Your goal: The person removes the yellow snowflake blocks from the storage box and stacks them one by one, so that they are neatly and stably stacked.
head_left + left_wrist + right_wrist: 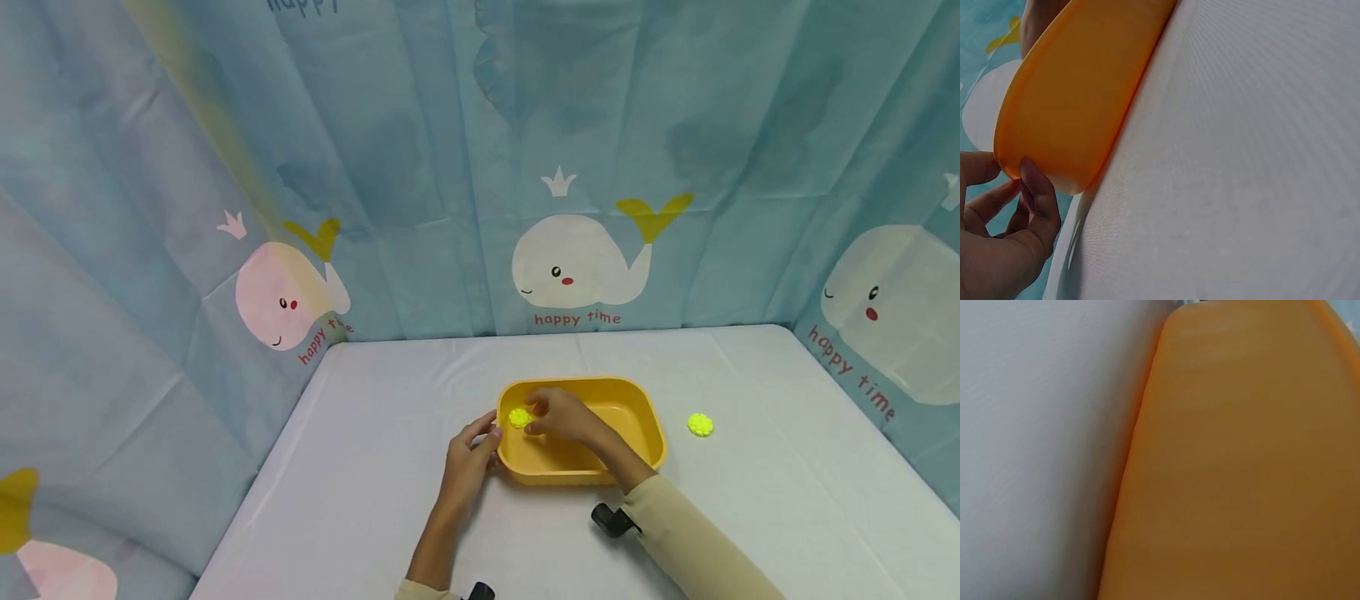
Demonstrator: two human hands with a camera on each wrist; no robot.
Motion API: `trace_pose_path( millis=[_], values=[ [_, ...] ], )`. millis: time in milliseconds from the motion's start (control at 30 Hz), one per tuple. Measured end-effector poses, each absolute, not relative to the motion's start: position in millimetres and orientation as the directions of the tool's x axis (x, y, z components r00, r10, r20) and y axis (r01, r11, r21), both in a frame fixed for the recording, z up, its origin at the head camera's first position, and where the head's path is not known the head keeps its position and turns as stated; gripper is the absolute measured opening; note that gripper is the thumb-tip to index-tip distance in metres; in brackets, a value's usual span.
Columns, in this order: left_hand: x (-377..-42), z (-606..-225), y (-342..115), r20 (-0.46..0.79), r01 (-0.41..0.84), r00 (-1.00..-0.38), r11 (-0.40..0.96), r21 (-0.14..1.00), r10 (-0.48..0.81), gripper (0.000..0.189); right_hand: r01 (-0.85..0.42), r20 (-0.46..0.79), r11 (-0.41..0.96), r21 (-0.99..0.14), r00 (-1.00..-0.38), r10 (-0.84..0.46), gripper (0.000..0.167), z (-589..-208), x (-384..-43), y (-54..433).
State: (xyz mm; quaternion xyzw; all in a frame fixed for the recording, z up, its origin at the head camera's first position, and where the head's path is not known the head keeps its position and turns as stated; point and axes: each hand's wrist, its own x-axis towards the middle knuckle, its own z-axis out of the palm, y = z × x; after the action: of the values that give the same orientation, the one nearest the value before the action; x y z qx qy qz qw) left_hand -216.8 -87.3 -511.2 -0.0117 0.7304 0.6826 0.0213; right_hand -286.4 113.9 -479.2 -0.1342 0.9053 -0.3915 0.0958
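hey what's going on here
A person's left hand holds the left end of a yellow tray on a white table. Their right hand reaches inside, its fingertips right by a small bright yellow piece; whether they touch it is hard to tell. A second piece lies on the table, right of the tray.

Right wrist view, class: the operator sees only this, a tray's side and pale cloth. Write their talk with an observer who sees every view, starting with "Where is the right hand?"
Observer: The right hand is over the inside of the tray, near a yellow disc.
Operator: Are there other discs?
Observer: Yes, a second disc lies outside, right of the tray.
Operator: And the left hand?
Observer: The left hand touches the tray's left end.
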Motion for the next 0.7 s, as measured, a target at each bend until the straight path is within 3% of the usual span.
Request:
trace_pose_path(
  millis=[233, 700],
  values=[
    [-217, -511, -87, -0.054, -0.054, -0.998, 0.062, 0.997, 0.010, 0.041, -0.215, -0.036, 0.651, -0.728, -0.936, -0.349, 0.042, -480, -290, 108],
    [-216, -510, -87, -0.060, -0.060, -0.998, 0.059, 0.996, 0.012, 0.042, -0.189, -0.077, 0.686, -0.702, -0.939, -0.337, 0.042, -479, -289, 99]
  ],
)
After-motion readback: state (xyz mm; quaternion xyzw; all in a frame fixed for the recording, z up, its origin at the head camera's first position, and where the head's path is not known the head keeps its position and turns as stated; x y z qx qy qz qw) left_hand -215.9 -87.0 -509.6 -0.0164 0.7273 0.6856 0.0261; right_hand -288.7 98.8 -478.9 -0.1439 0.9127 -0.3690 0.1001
